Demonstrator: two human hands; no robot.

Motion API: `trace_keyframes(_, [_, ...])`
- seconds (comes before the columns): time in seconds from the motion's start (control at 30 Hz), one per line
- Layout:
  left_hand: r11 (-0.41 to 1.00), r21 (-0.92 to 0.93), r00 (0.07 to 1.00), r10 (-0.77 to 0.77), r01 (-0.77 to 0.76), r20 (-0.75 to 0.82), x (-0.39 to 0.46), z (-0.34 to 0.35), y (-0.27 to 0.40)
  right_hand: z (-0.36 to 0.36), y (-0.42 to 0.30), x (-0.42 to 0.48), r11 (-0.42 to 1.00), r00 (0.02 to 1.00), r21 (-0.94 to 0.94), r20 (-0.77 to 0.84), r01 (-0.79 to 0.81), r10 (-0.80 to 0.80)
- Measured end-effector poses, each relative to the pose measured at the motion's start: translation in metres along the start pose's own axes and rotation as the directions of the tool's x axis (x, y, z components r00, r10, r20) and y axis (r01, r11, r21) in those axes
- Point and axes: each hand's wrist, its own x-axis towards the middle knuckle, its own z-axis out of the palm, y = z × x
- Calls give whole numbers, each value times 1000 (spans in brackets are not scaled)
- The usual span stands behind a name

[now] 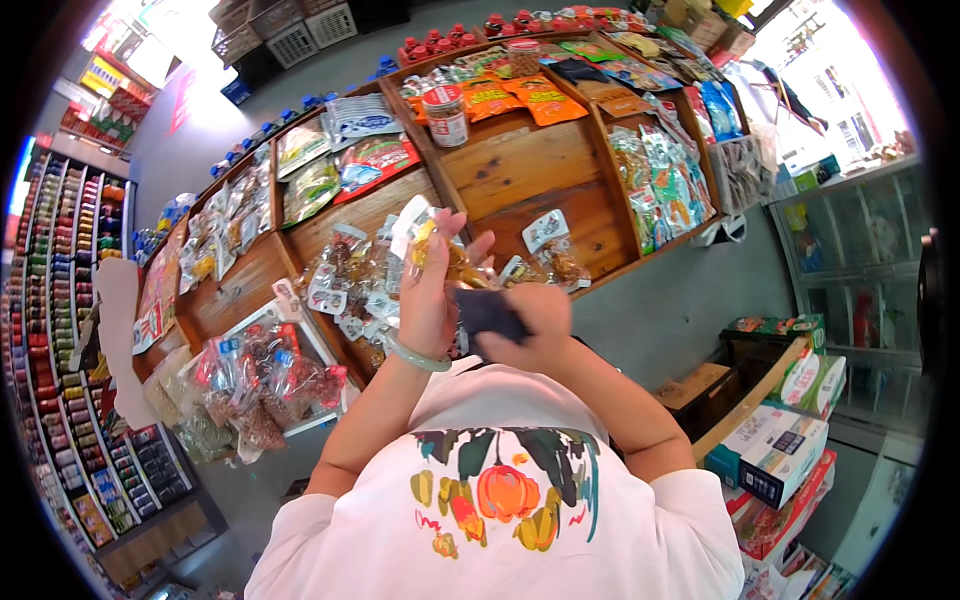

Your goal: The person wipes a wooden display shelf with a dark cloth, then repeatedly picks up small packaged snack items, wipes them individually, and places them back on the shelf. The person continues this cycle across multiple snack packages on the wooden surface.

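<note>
My left hand (pixel 427 300), with a pale bangle at its wrist, holds up a small clear snack packet (pixel 421 232) with a white header; its upper fingers are spread. Close by on the right, my right hand (pixel 529 322) is closed on a dark cloth (pixel 491 319), which meets the lower part of the left hand's palm. Both hands are over the near edge of a wooden display bin. Similar packets (pixel 337 281) lie heaped to the left of the hands, and a few more packets (pixel 555 255) lie on the bare wood to the right.
Wooden dividers (pixel 450 184) split the display. Beyond the hands stand a red-lidded jar (pixel 445 116) and orange bags (pixel 551 100). Bagged dry goods (pixel 262 375) fill a white tray at left. Stacked cartons (pixel 780 450) are at lower right, and a packed shelf (pixel 67 337) is at far left.
</note>
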Motion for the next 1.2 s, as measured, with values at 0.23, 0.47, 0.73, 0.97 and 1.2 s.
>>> trace_keyframes(0.23, [994, -58, 993, 98, -94, 65, 11, -1, 18, -19, -16, 3, 646, 781, 758, -353, -83, 515])
trace_keyframes(0.47, [999, -13, 998, 53, -52, 39, -3, 8, -33, 25, -6, 28, 974, 952, -72, -240, -215, 193])
trace_keyframes(0.73, [972, -224, 994, -87, 70, -68, 18, -3, -19, 15, 24, -23, 872, 877, -130, 32, -472, 479])
trace_keyframes(0.97, [931, -143, 805, -363, 337, -469, 67, -88, -97, -80, 72, -73, 654, 635, 120, -161, -747, 756])
trace_keyframes(1.2, [917, -96, 791, -383, 386, -477, 110, -133, -194, -140, 39, -112, 456, 377, 698, -279, -552, 883])
